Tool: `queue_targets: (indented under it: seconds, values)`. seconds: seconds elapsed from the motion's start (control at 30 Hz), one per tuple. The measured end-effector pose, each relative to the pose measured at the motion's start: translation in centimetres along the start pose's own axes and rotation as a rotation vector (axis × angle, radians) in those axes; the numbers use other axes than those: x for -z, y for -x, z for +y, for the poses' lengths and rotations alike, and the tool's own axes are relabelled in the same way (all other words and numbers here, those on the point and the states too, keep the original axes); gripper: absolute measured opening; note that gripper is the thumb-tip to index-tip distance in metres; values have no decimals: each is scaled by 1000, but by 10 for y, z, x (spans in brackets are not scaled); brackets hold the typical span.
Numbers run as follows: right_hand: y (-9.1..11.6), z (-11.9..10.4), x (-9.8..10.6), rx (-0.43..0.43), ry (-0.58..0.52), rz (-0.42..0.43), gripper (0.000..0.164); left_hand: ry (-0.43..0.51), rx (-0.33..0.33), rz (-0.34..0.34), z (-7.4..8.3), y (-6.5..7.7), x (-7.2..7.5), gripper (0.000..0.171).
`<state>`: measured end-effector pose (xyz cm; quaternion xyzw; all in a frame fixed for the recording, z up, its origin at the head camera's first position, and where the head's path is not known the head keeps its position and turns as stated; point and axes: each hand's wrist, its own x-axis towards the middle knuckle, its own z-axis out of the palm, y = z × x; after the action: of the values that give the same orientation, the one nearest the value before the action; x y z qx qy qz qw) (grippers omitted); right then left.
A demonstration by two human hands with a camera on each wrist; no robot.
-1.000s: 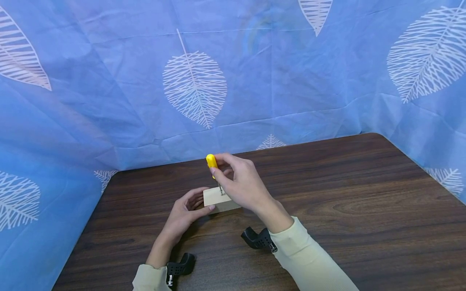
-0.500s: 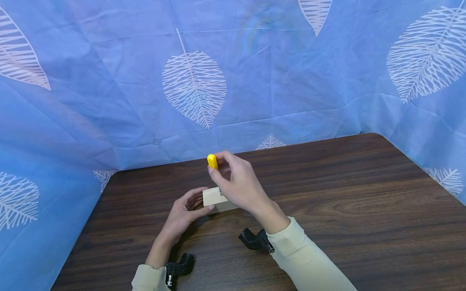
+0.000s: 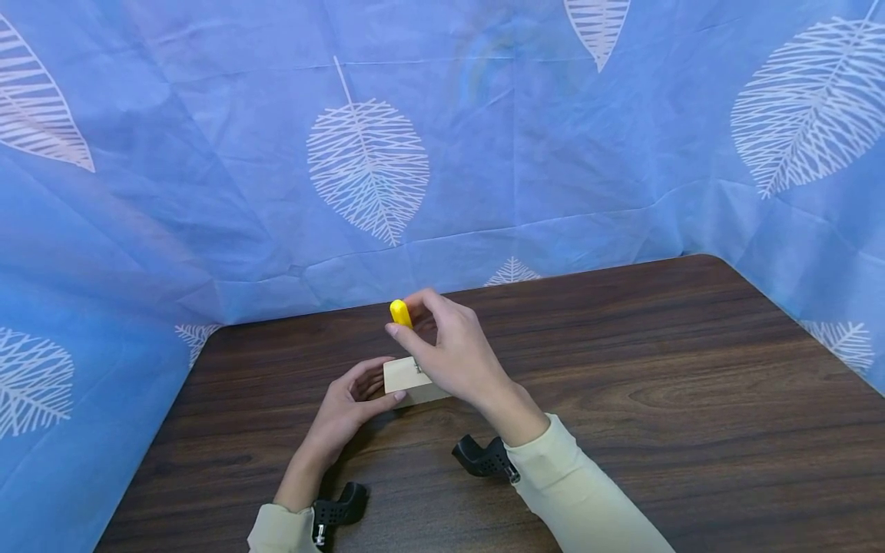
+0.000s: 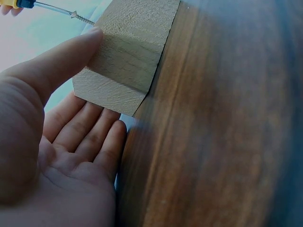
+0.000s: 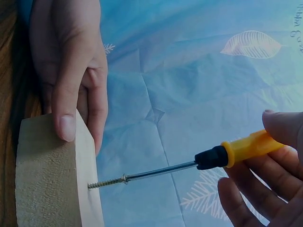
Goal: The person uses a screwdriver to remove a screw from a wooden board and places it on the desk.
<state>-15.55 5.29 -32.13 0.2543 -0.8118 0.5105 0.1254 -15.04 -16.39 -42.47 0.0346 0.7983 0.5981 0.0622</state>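
Observation:
In the head view, my left hand (image 3: 342, 407) grips the left end of a pale wooden block (image 3: 408, 375), thumb on the near face and fingers behind. A screw (image 5: 106, 183) stands in the block's upper face, much of its thread still exposed in the right wrist view. The tip of a screwdriver (image 5: 248, 147) with a yellow handle and black collar meets the screw head, shaft and screw roughly in line. My right hand (image 3: 459, 353) pinches the yellow handle between thumb and fingers; from the head view this hand covers the shaft and the block's right end.
The block rests on a dark wood-grain table (image 3: 657, 369). Behind and at both sides hangs a blue cloth (image 3: 470, 153) with white leaf prints. Black wrist mounts (image 3: 342, 503) jut from both cream sleeves (image 3: 581, 491) close over the tabletop.
My right thumb and fingers have shifted round the screwdriver handle, the thumb now reaching farther left across it. The right hand has moved slightly left, hiding the shaft. The left hand keeps its grip.

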Motion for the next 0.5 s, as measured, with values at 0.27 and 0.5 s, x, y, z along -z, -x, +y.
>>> queue_targets:
  seconds: [0.27, 0.5]
  values:
    - [-1, -3, 0, -14, 6, -22, 24, -5, -4, -6, -1, -1, 3, 62]
    - [-1, -2, 0, -73, -37, -34, 22, 6, 6, -16, -2, -2, 3, 62]
